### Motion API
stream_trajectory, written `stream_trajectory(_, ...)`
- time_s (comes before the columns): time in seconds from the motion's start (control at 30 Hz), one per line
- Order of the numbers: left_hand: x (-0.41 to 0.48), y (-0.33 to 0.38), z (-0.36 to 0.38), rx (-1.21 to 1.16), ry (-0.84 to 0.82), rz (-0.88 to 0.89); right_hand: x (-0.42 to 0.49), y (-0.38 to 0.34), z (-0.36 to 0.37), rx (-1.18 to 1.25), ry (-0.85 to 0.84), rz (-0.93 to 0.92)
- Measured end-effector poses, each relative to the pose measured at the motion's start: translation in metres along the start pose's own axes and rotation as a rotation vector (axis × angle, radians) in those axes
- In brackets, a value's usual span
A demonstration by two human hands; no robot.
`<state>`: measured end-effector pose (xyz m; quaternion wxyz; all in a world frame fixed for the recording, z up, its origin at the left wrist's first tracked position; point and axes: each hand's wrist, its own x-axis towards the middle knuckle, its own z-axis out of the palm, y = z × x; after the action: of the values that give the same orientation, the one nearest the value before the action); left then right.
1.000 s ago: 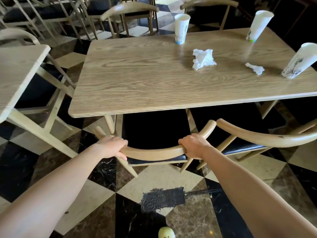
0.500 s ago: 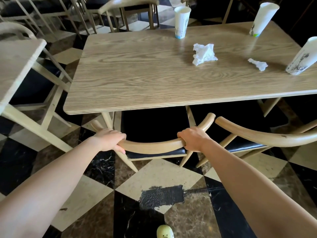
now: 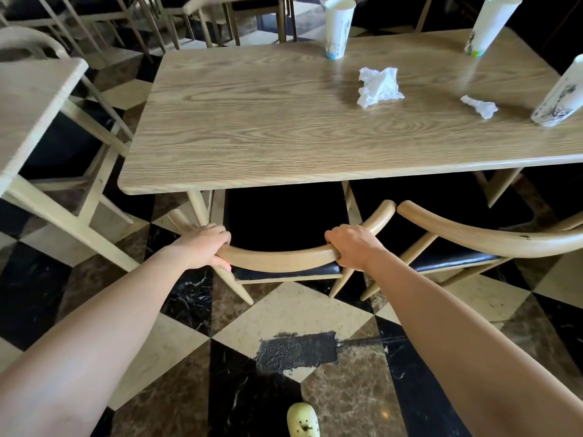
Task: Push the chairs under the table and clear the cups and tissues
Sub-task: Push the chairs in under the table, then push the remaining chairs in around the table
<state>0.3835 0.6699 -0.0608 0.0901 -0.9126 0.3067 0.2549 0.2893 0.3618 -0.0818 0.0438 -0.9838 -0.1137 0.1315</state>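
A wooden chair (image 3: 277, 260) with a curved backrest and black seat stands at the near edge of the wooden table (image 3: 252, 121), its seat mostly under the top. My left hand (image 3: 205, 244) grips the left end of the backrest and my right hand (image 3: 353, 246) grips the right end. A second chair (image 3: 492, 238) stands to the right, partly out from the table. On the table stand three white paper cups: one at the far middle (image 3: 338, 29), one at the far right (image 3: 487, 23), one at the right edge (image 3: 560, 96). Two crumpled tissues lie between them, a large one (image 3: 378, 86) and a small one (image 3: 481, 106).
Another table (image 3: 28, 108) with a chair under it stands close on the left. More chairs (image 3: 239, 14) crowd the far side. The floor is checkered marble with a dark patch (image 3: 296, 350) near me. A yellow shoe tip (image 3: 303, 422) shows at the bottom.
The chair in both hands has slid forward, further under the table, and I have stepped closer to the table. The cups and tissues have not moved.
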Motion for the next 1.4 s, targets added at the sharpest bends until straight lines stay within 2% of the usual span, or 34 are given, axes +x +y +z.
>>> stream_trajectory(0.1, -0.01, 0.01, 0.007, -0.074, 0.134, -0.085, -0.004, 0.001, 0.012, -0.024, 0.103, 0.06)
stream_trajectory(0.27, -0.029, 0.048, 0.039, -0.086, 0.398, -0.28, -0.027, -0.024, 0.041, 0.098, 0.341, 0.262)
stream_trajectory(0.43, -0.048, 0.101, 0.056, -0.313, 0.415, -0.41, -0.063, -0.055, 0.04, 0.201, 0.253, 0.375)
stream_trajectory(0.53, -0.066, 0.125, 0.055, -0.402, 0.35, -0.411, -0.086, -0.065, 0.035, 0.298, 0.102, 0.392)
stream_trajectory(0.63, -0.089, 0.149, 0.051, -0.291, 0.183, -0.301, -0.116, -0.075, 0.037, 0.307, -0.14, 0.424)
stream_trajectory(0.8, -0.125, 0.199, 0.039, -0.156, -0.085, -0.072, -0.183, -0.081, 0.025, 0.4, -0.368, 0.517)
stream_trajectory(0.93, -0.151, 0.244, 0.014, -0.047, -0.18, 0.07, -0.24, -0.069, 0.004, 0.548, -0.343, 0.599)
stream_trajectory(1.07, -0.164, 0.295, -0.03, -0.01, -0.22, 0.165, -0.301, -0.037, -0.029, 0.47, -0.406, 0.643)
stream_trajectory(1.2, -0.169, 0.355, -0.082, 0.031, -0.178, 0.238, -0.352, 0.04, -0.033, 0.471, -0.453, 0.682)
stream_trajectory(1.33, -0.167, 0.423, -0.139, 0.133, -0.12, 0.32, -0.425, 0.061, -0.111, 0.511, -0.417, 0.85)
stream_trajectory(1.4, -0.161, 0.463, -0.165, 0.133, -0.089, 0.358, -0.454, 0.094, -0.135, 0.558, -0.4, 0.888)
